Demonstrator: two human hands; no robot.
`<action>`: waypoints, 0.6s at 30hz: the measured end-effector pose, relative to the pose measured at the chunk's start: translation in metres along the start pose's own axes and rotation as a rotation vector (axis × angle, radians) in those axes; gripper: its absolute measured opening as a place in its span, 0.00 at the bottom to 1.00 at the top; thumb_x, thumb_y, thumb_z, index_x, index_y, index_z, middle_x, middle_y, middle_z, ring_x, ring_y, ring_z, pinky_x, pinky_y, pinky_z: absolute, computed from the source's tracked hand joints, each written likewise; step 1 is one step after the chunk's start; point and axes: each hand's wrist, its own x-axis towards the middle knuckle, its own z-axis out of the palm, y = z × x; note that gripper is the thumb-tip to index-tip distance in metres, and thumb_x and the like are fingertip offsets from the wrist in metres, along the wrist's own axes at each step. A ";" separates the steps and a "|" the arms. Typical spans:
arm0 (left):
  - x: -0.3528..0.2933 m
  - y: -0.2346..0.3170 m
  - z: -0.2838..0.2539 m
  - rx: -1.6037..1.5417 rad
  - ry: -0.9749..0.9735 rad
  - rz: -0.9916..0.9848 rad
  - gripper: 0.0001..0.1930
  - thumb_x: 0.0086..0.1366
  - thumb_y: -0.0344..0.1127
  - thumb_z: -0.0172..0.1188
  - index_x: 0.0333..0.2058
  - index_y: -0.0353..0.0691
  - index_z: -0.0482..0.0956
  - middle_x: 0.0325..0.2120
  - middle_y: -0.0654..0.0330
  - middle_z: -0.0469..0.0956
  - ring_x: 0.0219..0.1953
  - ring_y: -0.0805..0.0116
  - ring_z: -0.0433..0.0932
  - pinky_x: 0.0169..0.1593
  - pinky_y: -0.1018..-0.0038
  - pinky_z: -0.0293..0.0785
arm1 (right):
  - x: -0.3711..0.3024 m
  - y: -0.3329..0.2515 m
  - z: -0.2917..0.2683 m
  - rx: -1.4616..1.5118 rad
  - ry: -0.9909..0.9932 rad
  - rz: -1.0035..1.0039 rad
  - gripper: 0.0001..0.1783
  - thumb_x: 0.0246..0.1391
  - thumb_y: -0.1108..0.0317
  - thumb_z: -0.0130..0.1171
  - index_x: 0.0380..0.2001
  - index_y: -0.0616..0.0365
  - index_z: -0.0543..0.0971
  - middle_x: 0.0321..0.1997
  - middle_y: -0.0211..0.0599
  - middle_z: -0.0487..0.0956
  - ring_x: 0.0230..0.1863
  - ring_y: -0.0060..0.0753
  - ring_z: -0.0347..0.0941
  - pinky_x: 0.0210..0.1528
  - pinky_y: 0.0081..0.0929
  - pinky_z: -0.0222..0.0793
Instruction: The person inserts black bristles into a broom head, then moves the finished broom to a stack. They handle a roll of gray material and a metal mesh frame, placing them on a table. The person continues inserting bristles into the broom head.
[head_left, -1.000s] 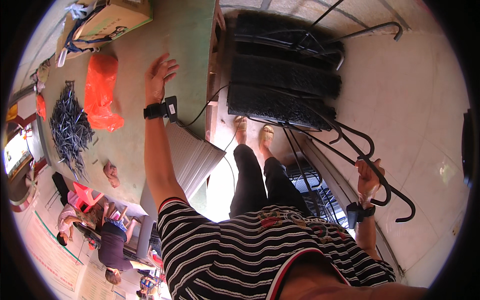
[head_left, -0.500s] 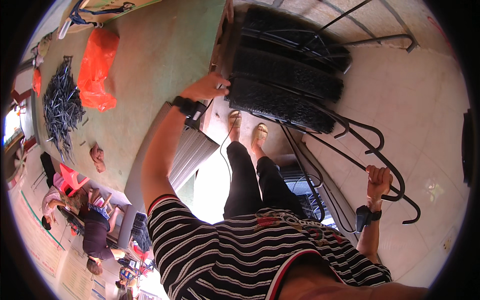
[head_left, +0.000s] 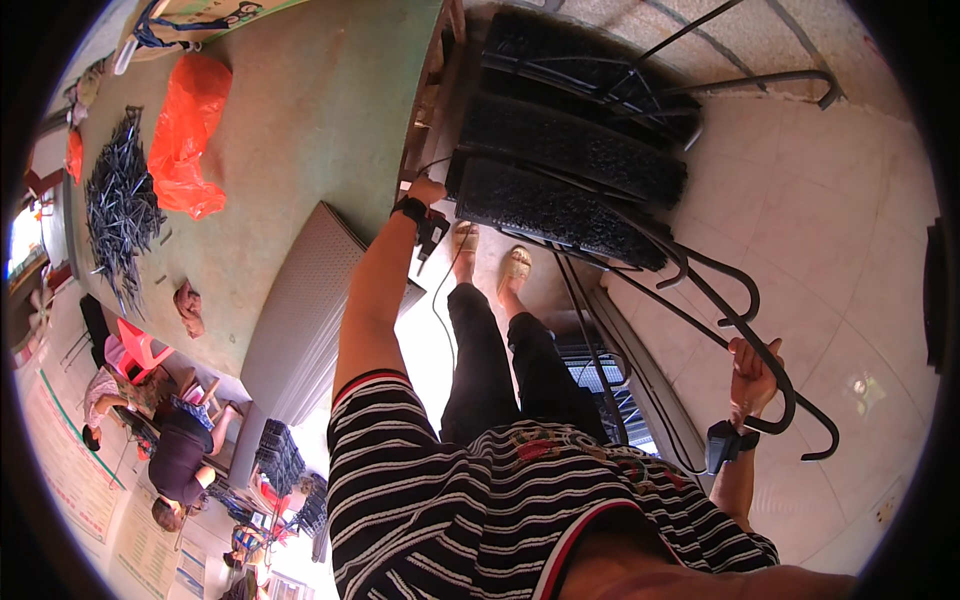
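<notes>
Left hand [head_left: 428, 190] at the left end of the lowest black bristly slab [head_left: 560, 208], fingers mostly hidden; contact unclear, can't tell if it grips. Right hand [head_left: 752, 380] closed around black hooked metal rods [head_left: 794, 400], thumb up near the rod bend. Rods run from the slabs down-right and end in curled hooks over the pale tiled floor [head_left: 830, 210]. Slabs lie in a row, one past another, right of the green tabletop [head_left: 310, 110]. Black strap-on device [head_left: 432, 232] on left wrist, similar one on right.

On tabletop: orange plastic bag [head_left: 188, 140], heap of thin dark pieces [head_left: 124, 205] just left of it, small brown crumpled item [head_left: 188, 308] lower down. Printed cardboard box [head_left: 210, 22] at top edge. Grey perforated panels [head_left: 305, 300] stacked by the left forearm. Sandals [head_left: 515, 268] below the slabs. Red plastic stool [head_left: 142, 352] and seated people lower left.
</notes>
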 end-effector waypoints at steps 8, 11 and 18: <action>-0.070 0.049 0.075 -0.862 -0.062 -0.164 0.20 0.43 0.22 0.60 0.39 0.37 0.74 0.40 0.54 0.71 0.38 0.57 0.74 0.36 0.61 0.78 | 0.003 0.002 -0.013 0.060 0.073 0.089 0.29 0.63 0.59 0.34 0.07 0.52 0.49 0.08 0.26 0.45 0.13 0.24 0.42 0.30 0.28 0.56; -0.074 0.013 0.129 -0.903 0.095 0.084 0.15 0.52 0.28 0.57 0.41 0.37 0.73 0.41 0.54 0.69 0.37 0.52 0.73 0.37 0.53 0.77 | 0.009 -0.001 -0.014 -0.013 0.018 0.070 0.29 0.63 0.57 0.36 0.07 0.51 0.49 0.08 0.25 0.45 0.12 0.24 0.42 0.29 0.27 0.56; -0.060 0.039 0.077 -1.618 0.381 -0.723 0.22 0.52 0.32 0.56 0.45 0.35 0.61 0.35 0.53 0.69 0.35 0.58 0.72 0.27 0.59 0.70 | 0.011 -0.008 -0.021 0.026 0.015 0.078 0.28 0.63 0.62 0.38 0.07 0.51 0.51 0.09 0.24 0.46 0.14 0.22 0.42 0.29 0.26 0.54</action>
